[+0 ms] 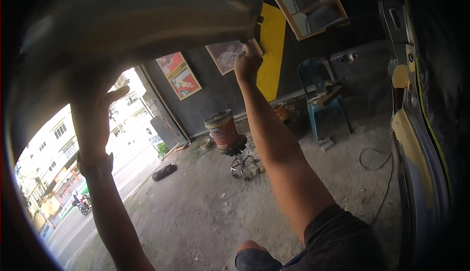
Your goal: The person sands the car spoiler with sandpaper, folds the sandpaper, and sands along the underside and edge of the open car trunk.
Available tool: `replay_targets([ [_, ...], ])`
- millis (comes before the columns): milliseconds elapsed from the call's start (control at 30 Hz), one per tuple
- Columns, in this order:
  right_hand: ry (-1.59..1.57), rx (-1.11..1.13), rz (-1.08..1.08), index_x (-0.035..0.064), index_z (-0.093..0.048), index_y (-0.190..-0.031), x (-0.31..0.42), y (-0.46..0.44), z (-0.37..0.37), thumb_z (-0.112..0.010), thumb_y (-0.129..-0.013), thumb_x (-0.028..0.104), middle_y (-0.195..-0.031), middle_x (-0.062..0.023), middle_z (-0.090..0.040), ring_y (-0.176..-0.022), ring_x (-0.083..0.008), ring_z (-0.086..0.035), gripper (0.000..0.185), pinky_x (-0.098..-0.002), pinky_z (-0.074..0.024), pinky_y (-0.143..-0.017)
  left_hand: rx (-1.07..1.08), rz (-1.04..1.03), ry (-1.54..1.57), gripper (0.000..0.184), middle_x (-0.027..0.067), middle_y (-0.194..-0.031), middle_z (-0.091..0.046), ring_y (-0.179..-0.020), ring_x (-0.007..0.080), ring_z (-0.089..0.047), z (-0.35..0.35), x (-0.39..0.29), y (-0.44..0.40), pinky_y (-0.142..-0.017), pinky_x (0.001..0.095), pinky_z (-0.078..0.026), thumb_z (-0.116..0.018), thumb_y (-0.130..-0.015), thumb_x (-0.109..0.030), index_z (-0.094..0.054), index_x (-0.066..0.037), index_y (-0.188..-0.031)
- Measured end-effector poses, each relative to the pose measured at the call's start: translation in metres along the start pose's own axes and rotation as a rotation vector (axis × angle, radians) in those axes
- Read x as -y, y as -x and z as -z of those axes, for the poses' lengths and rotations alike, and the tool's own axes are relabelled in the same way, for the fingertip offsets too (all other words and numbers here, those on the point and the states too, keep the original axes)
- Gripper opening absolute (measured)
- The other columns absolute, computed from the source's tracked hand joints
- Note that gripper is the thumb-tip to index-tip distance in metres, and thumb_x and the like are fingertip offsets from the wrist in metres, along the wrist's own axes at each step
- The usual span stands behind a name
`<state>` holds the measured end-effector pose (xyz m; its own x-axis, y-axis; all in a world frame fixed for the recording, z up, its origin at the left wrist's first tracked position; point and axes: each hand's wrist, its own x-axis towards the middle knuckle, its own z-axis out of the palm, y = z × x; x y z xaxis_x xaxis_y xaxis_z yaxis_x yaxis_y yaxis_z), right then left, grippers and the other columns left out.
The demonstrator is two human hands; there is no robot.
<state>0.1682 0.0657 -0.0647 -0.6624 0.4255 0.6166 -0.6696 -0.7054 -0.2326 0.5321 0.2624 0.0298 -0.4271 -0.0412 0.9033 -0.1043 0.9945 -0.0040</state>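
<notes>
A large dark car body panel (161,21) fills the top of the view, blurred and in shadow. My left hand (93,109) reaches up against its underside, palm upward and thumb stretched out to the side. The other fingers of that hand are lost in the shadow. Around my left wrist is a band (95,164). My right hand (248,64) is closed at the panel's lower right corner, fingers bent around the edge; its exact hold is partly hidden.
Car bodywork (416,143) stands close on my right. A paint bucket (221,131) rests on a wheeled stool (243,166). Beyond are a green plastic chair (320,97) bearing objects, a dark wall with framed posters (179,76), and a cable (379,192) on the floor. A street opens at left.
</notes>
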Motion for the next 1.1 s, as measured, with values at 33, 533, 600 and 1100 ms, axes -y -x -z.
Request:
replay_targets([
  [33, 0.024, 0.025, -0.035, 0.0063, -0.070, -0.112, 0.014, -0.003, 0.002, -0.051, -0.086, -0.011, -0.105, -0.0149, -0.072, -0.100, -0.0337, -0.069, 0.036, -0.0394, -0.0579, -0.084, -0.005, -0.004, 0.005, 0.038, 0.0144, -0.134, -0.059, -0.122, 0.0300, -0.060, -0.001, -0.001, -0.001, -0.090, 0.0499, -0.058, -0.052, -0.104, -0.024, -0.057, -0.001, -0.133],
  [533, 0.042, 0.091, 0.050, 0.0066, -0.069, -0.106, 0.040, -0.009, 0.004, -0.058, -0.082, -0.009, -0.105, -0.0140, -0.068, -0.100, -0.0328, -0.065, 0.030, -0.0416, -0.0536, -0.086, -0.045, 0.026, -0.124, 0.036, 0.0152, -0.137, -0.058, -0.125, 0.0303, -0.059, -0.011, -0.009, 0.000, -0.093, 0.0444, -0.057, -0.051, -0.103, -0.013, -0.055, -0.002, -0.137],
  [600, 0.095, 0.008, 0.187, 0.0066, -0.068, -0.108, 0.055, -0.003, -0.009, -0.058, -0.080, -0.009, -0.103, -0.0136, -0.068, -0.101, -0.0340, -0.064, 0.034, -0.0417, -0.0531, -0.087, 0.036, -0.045, 0.105, 0.036, 0.0149, -0.136, -0.058, -0.126, 0.0300, -0.058, -0.006, -0.006, 0.000, -0.093, 0.0443, -0.057, -0.052, -0.103, -0.013, -0.055, -0.002, -0.137],
  [1100, 0.350, 0.058, -0.246, 0.0021, -0.068, -0.072, -0.070, 0.037, 0.041, -0.059, -0.080, 0.010, -0.072, -0.0236, -0.063, -0.071, -0.0394, -0.067, 0.015, -0.0450, -0.0486, -0.061, 0.077, 0.050, -0.061, 0.041, 0.0153, -0.137, -0.058, -0.127, 0.0307, -0.057, 0.005, 0.004, -0.004, -0.092, 0.0476, -0.058, -0.048, -0.105, -0.027, -0.054, -0.003, -0.137],
])
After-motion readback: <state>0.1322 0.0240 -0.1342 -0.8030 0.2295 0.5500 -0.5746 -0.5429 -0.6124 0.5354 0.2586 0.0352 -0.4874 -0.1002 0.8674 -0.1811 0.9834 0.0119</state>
